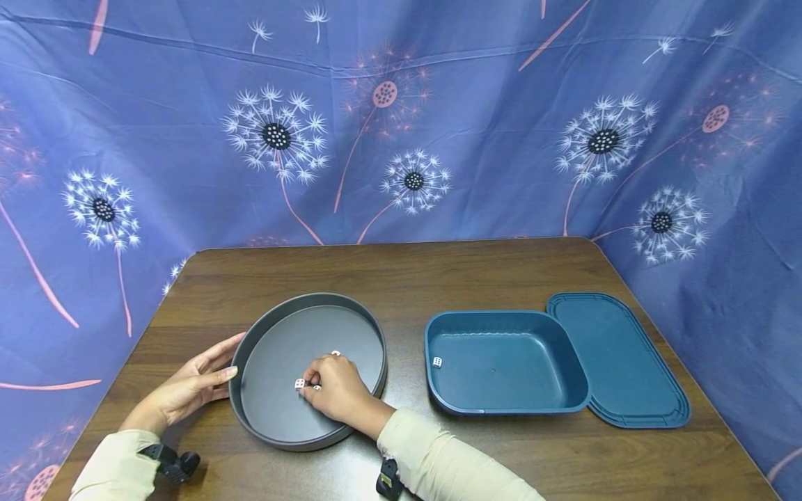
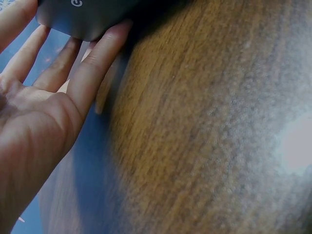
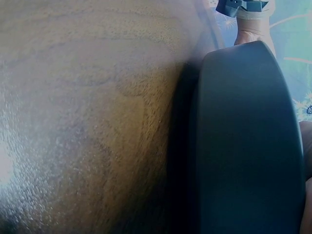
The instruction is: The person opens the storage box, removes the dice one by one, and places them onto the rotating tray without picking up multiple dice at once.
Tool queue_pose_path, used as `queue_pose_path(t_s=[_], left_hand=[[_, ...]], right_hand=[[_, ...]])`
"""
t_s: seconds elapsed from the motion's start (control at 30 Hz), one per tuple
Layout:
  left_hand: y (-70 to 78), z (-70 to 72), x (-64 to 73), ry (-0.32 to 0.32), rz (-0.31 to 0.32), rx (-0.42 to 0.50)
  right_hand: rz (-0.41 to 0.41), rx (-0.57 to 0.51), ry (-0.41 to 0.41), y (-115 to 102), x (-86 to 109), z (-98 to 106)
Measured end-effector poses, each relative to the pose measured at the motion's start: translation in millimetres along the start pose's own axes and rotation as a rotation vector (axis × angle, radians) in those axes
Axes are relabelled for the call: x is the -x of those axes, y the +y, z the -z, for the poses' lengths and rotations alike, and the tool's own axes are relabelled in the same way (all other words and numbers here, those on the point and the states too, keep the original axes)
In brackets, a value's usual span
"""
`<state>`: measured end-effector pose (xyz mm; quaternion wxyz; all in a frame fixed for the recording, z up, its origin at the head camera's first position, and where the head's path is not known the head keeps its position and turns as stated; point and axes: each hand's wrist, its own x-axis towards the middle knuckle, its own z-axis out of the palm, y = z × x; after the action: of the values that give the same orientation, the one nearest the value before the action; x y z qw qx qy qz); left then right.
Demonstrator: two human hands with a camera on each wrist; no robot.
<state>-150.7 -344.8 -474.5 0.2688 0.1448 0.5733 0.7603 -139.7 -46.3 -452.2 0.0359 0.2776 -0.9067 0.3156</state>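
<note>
A round dark grey pan lies on the table at the left. My left hand touches its left side, with fingers fairly straight; in the left wrist view the fingertips rest against the outer wall. Inside the pan, my right hand reaches down with curled fingers, and a white die shows between thumb and fingertips. A second die is partly covered beneath this hand. Beyond the knuckles another small white piece peeks out, mostly hidden. In the right wrist view the pan's wall blocks most of the right hand.
To the right stands a teal rectangular box with one die inside at its left. Its flat teal lid lies beside it, against the box's right side. A blue dandelion-print cloth hangs behind the wooden table.
</note>
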Motion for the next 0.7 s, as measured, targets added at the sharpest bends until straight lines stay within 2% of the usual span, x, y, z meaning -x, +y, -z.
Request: queue_pose_path(t_s=[0.7], left_hand=[[1.1,0.2,-1.2,0.022,0.014,-0.032]], right_hand=[[-0.003,-0.046,0.001,3.5,-0.7,-2.6]])
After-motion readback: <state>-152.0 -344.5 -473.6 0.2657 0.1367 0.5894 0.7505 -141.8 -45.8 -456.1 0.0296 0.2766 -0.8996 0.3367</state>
